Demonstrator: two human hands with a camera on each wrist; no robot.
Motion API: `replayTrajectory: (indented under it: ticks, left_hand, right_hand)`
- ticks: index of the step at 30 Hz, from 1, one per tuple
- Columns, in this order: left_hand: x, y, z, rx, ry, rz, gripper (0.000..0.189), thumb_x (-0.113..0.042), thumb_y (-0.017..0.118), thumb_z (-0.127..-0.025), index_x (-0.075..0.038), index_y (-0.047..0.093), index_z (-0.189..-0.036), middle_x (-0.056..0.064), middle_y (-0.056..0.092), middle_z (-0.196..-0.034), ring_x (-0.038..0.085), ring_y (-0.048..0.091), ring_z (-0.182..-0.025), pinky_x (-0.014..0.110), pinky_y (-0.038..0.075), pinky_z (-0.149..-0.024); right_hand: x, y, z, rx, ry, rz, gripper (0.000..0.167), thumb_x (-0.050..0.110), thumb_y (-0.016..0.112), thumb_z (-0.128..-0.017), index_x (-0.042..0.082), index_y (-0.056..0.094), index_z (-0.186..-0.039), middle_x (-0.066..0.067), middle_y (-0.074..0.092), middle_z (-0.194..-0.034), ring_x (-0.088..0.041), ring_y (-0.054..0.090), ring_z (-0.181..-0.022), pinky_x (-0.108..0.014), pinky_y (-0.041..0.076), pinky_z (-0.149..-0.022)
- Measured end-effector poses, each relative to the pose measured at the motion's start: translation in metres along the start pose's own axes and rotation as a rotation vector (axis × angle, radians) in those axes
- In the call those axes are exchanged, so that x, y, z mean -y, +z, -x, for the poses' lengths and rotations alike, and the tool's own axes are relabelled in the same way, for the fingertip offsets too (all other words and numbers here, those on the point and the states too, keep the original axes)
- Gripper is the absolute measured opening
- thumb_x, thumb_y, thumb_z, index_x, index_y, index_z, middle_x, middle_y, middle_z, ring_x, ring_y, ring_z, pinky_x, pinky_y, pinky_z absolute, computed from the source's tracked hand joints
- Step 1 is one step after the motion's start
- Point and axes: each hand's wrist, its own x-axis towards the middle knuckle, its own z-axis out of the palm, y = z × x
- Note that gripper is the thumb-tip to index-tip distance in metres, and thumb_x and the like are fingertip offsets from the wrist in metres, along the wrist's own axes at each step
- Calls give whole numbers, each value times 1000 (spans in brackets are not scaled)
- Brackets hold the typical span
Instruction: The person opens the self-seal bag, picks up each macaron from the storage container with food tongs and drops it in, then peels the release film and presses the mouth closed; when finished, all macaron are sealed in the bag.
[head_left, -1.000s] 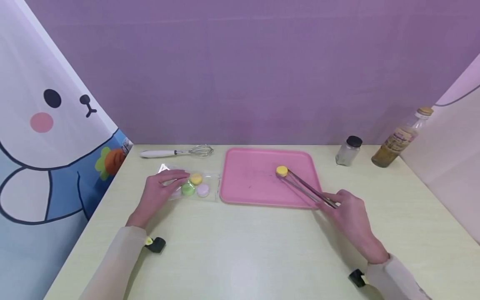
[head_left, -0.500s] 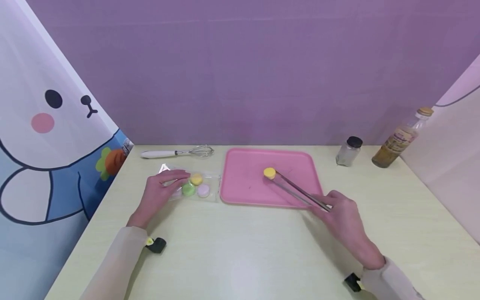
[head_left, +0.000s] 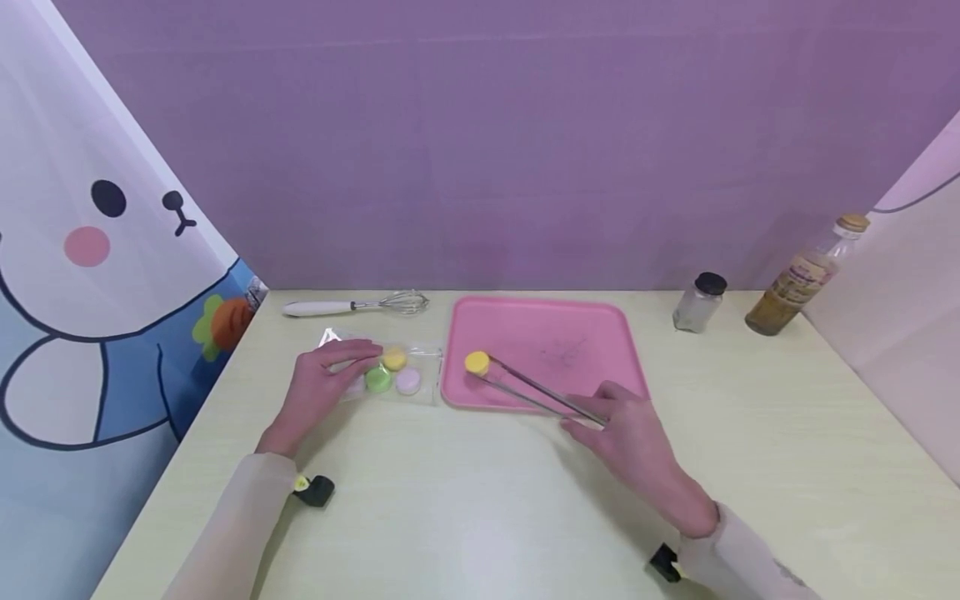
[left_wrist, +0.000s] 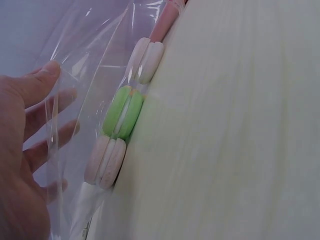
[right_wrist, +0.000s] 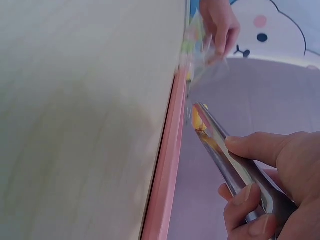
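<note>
My left hand [head_left: 322,383] pinches the upper film of a clear plastic bag [head_left: 430,390] lying left of the pink tray. Inside the bag are a yellow macaron [head_left: 393,358], a green macaron [head_left: 378,380] and a lilac macaron [head_left: 408,381]. From the left wrist, the lifted film [left_wrist: 75,65] runs between thumb and fingers, with the green macaron [left_wrist: 122,112] standing between two pale ones. Metal tongs [head_left: 549,389] are gripped in my right hand [head_left: 637,442]. Their tips hold another yellow macaron [head_left: 477,362] over the tray's left part, facing the bag.
The pink tray [head_left: 543,308] has dark scratch-like marks. Behind the bag lies a whisk [head_left: 322,308] with a white handle. A small jar [head_left: 697,304] with a black lid and a corked bottle [head_left: 795,287] stand at the back right. A purple backdrop [head_left: 480,150] hangs behind the table.
My right hand has moved left with the tongs, carrying the yellow macaron from the tray's middle to its left side. The left hand has stayed at the bag.
</note>
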Motion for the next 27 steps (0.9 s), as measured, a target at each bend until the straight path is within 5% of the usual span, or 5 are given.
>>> replayTrajectory:
  ticks: [16,27]
  left_hand:
    - [-2,-1,0,14,17,-22,20,-6,78,-89,-9,79,-109,13,72,-117,33,65,-116,59,23,-119]
    - [-2,0,0,21,14,-63,20,-10,78,-90,-10,79,-110,9,73,-117,31,64,-117,59,25,-118]
  right_hand:
    - [25,40,-27,30,-68,-66,34,10,92,-73,4,80,-104,5,55,-74,-9,45,-62,-21,44,-51]
    - [26,54,-42,47,-95,17,32,13,92,-73,7,81,-102,3,57,-72,-9,44,-60,-21,42,-49]
